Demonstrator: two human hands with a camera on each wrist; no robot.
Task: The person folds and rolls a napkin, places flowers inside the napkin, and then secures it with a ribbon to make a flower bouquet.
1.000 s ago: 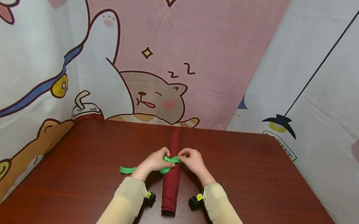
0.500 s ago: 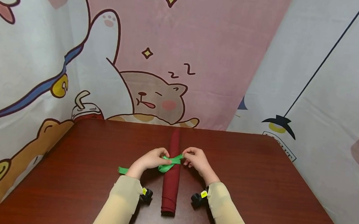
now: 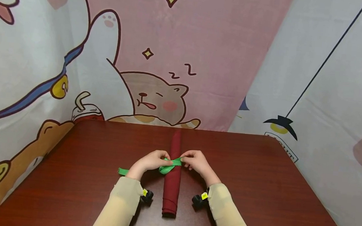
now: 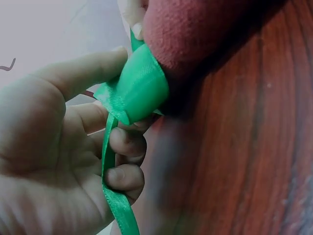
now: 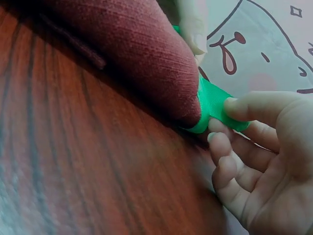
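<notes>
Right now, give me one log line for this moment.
left hand: pinches ribbon | right hand: pinches ribbon | ribbon: crosses rolled cloth | cloth: on table

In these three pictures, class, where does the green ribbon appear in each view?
Head: green ribbon at centre, crossing the dark red rolled cloth, pinched by both hands.
Left wrist: a loop at upper centre, its tail running down.
Right wrist: right of centre, under the thumb.
Shared landmark: the rolled cloth.
</notes>
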